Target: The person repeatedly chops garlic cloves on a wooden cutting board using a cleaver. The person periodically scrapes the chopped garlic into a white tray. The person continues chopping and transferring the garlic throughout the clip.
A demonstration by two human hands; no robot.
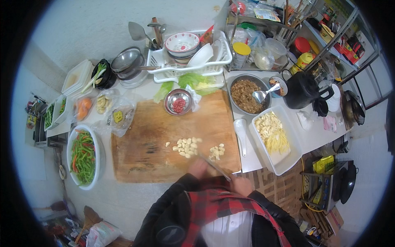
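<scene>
My right hand (242, 186) grips a knife (216, 167) near the front edge of a wooden cutting board (139, 139); its blade slants up and left across the board. Close to the blade's left end is my left hand (198, 168), blurred, so I cannot tell whether its fingers hold anything. Just beyond it lies a pile of peeled garlic cloves (186, 147). A smaller heap of garlic pieces (216, 151) sits to the right, past the blade. At the board's far edge rests a metal bowl (169, 95) with red peanuts (179, 105) in it.
A white tub (282, 165) of sliced and shredded food stands right, beside a white spoon (241, 136). Behind are a metal bowl of brown mince (245, 91) and a black kettle (299, 91). A basket of cut peppers (82, 159) is left; a dish rack (157, 72) stands at the back.
</scene>
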